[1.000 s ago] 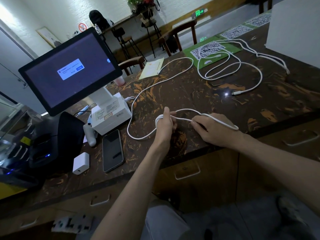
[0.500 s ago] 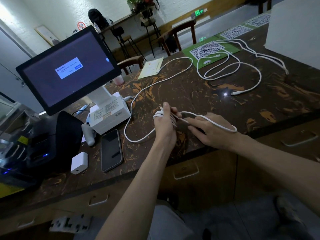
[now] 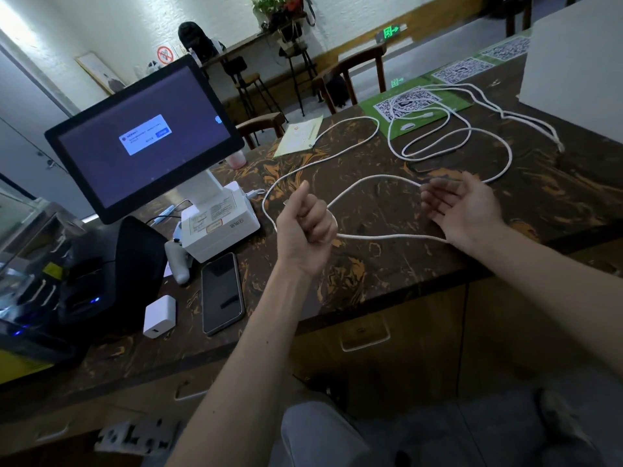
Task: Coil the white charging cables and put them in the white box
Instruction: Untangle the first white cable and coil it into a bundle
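Left hand (image 3: pixel 305 225) is a fist with the thumb up, fingers curled round the white cable (image 3: pixel 377 178). The cable is thin, braided-looking, and makes one wide loop from that fist across to the right hand (image 3: pixel 463 210), which lies palm up, fingers relaxed, the loop draped round it. More cable trails back over the dark marbled counter (image 3: pixel 371 264). Other cables (image 3: pixel 448 136) sprawl near the box (image 3: pixel 576 69) at far right.

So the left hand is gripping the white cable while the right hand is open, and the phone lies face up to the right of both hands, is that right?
Not quite: the head view shows the phone lying left of both hands, beside the white charger block. The rest holds: the left hand grips the white cable and the right hand is open.
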The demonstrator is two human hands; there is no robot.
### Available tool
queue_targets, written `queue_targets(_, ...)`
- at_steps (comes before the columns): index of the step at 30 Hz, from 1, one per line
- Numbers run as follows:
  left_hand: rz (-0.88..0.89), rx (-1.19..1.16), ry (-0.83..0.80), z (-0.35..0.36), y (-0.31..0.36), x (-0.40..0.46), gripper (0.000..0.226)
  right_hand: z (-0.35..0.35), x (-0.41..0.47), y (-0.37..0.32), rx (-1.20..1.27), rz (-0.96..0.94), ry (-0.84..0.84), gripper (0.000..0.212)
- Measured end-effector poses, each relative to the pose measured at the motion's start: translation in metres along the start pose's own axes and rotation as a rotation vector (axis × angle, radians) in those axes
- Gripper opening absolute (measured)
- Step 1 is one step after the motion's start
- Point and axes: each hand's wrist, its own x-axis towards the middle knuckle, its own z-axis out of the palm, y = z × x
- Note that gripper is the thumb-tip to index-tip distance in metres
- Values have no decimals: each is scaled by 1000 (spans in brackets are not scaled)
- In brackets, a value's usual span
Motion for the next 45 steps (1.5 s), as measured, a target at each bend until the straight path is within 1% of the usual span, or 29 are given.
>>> queue_targets(1,-2,44,-43,-1,4,-1,51,-2,3,-3,75,7,22,52)
queue_targets(3,21,97,-78,-5,15,-2,50,-1,9,-8,214,14,112,58)
queue_targets(4,39,106,-77,-8,22,-2,50,3,11,-9,206,5,168,59)
queue_targets(5,53,106,-71,-11,30,-2,51,8,13,-8,94,-36,230,56)
queue_targets(6,62,106,-63,-15,37,-3,51,15,12,-4,-128,-115,271,50)
queue_targets(7,64,112,-55,-18,44,-3,50,23,9,2,-402,-209,268,40)
queue_targets(8,61,128,-47,-21,48,-4,50,29,4,11,-658,-277,206,29)
queue_targets(9,54,150,-44,-24,50,-5,49,35,-5,22,-849,-279,99,23)
queue_targets(11,29,180,-77,-28,49,-9,48,45,-26,42,-1048,-207,-162,17)
queue_targets(12,9,178,-115,-30,47,-11,48,51,-36,50,-1095,-227,-271,17)
queue_targets(15,-69,190,-201,-36,36,-18,47,69,-57,64,-1098,-353,-507,27)
queue_targets(18,-133,244,-231,-41,24,-25,50,82,-71,69,-1149,-423,-680,28)
queue_targets(19,-139,252,-230,-42,20,-27,50,83,-74,70,-1191,-444,-707,29)
queue_targets(21,-139,249,-241,-45,15,-30,51,83,-74,71,-1272,-481,-692,28)
queue_targets(24,-135,232,-264,-46,10,-33,52,81,-71,72,-1263,-395,-715,28)
queue_targets(27,-149,271,-311,-46,7,-34,50,81,-69,70,-1230,-388,-749,32)
queue_targets(29,-184,321,-361,-45,6,-36,46,80,-68,65,-1130,-262,-833,42)
queue_targets(31,-215,370,-396,-41,7,-39,33,77,-66,61,-1055,-129,-933,52)
queue_targets(33,-240,363,-423,-37,9,-40,18,73,-65,58,-948,-50,-1036,51)
queue_targets(34,-240,355,-412,-37,9,-40,18,71,-65,57,-886,-20,-1068,48)
queue_targets(36,-212,372,-370,-37,6,-40,26,68,-63,57,-817,-6,-1075,41)
queue_targets(39,-171,403,-310,-38,-2,-40,38,67,-63,58,-844,-87,-1018,39)
queue_targets(40,-164,404,-297,-39,-4,-41,39,68,-64,59,-898,-125,-989,39)
queue_targets(43,-164,406,-302,-43,-6,-41,37,71,-64,59,-1210,-308,-915,33)
queue_targets(45,-166,430,-316,-46,-5,-40,37,72,-64,59,-1317,-361,-898,32)
